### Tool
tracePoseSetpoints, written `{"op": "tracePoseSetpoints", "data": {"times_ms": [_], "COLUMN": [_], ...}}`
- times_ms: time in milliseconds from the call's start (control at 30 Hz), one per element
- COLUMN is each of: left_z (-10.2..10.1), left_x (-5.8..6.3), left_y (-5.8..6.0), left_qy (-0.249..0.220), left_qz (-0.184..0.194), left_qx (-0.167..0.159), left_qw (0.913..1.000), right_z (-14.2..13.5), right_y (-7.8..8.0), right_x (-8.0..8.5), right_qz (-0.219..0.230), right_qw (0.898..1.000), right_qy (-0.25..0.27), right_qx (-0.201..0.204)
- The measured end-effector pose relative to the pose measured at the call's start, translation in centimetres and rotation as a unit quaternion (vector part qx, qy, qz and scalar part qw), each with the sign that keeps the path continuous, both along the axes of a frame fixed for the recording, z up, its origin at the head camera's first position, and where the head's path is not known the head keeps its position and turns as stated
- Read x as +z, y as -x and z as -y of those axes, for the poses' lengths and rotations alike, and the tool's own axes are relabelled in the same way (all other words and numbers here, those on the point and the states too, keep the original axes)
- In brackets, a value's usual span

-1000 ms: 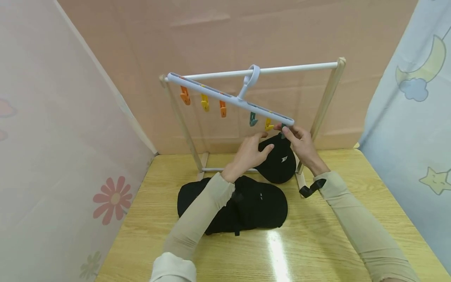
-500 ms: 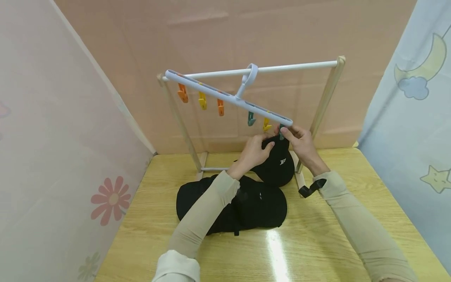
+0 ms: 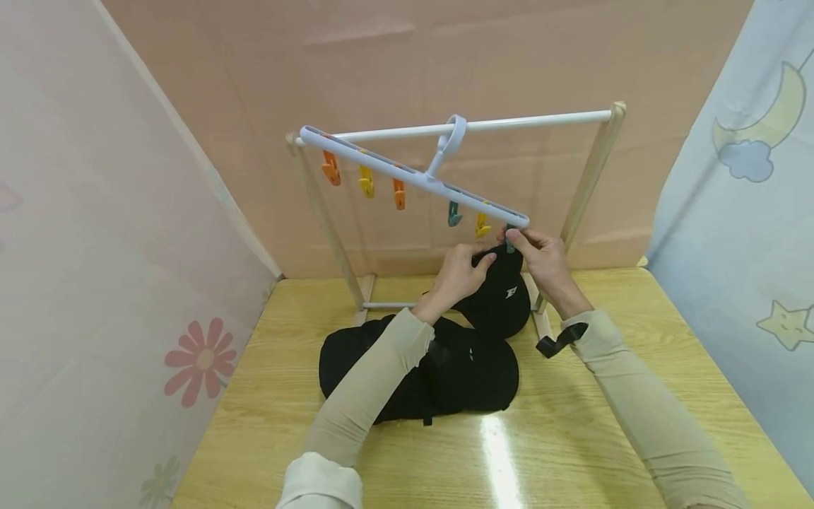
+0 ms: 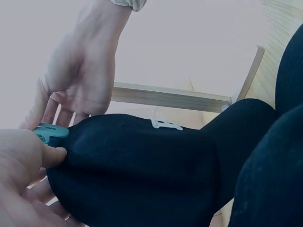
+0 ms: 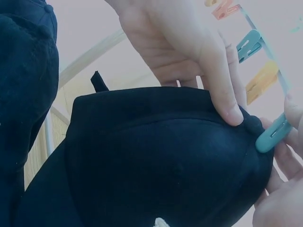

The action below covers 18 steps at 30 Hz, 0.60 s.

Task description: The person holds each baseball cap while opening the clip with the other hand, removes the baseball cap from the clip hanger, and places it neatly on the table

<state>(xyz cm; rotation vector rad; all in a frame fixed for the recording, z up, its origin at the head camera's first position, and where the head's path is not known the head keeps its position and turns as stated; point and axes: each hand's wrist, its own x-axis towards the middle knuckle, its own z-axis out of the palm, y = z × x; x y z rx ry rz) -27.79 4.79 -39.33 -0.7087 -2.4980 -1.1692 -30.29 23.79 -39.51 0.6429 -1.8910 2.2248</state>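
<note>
A black cap [image 3: 499,307] with a small white emblem hangs crown-up below the right end of a pale plastic hanger [image 3: 407,174]. My left hand [image 3: 456,274] holds the cap near its top, thumb on the near side and fingers behind. With thumb and fingers my right hand [image 3: 548,267] pinches the teal clip [image 5: 273,134] at the hanger's end. In the right wrist view, the clip's tip overlaps the cap's fabric, close to the button. The left wrist view has the left thumb just under the clip [image 4: 53,132].
The hanger hooks over the white bar [image 3: 534,123] of a wooden-legged rack [image 3: 588,184] and tilts down to the right. Orange, yellow and teal clips [image 3: 453,213] hang along it. More black caps [image 3: 477,378] lie on the wooden table [image 3: 254,431] in front.
My left hand has moved slightly right and its spread fingers have closed onto the cap's top. The cap has shifted a little. My right hand stays at the teal clip.
</note>
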Motion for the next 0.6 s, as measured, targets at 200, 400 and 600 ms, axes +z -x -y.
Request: {"op": "tracePoseSetpoints", "data": {"times_ms": [200,400,600], "left_z": [-0.12,-0.33,-0.52], "left_x": [-0.09,-0.05,0.05], "left_y": [0.06,0.08,0.17], "left_qy": [-0.008,-0.011,-0.013], "left_qz": [0.003,0.002,0.002], "left_qx": [0.001,0.002,-0.002], "left_qw": [1.0000,0.9999,0.9999], "right_z": [0.48,0.95,1.04], "right_y": [0.05,0.26,0.44], "right_x": [0.11,0.08,0.20], "right_qz": [0.004,-0.006,-0.007], "right_qw": [0.999,0.998,0.996], "right_qy": [0.021,0.040,0.044], "right_qx": [-0.024,-0.051,-0.075]}}
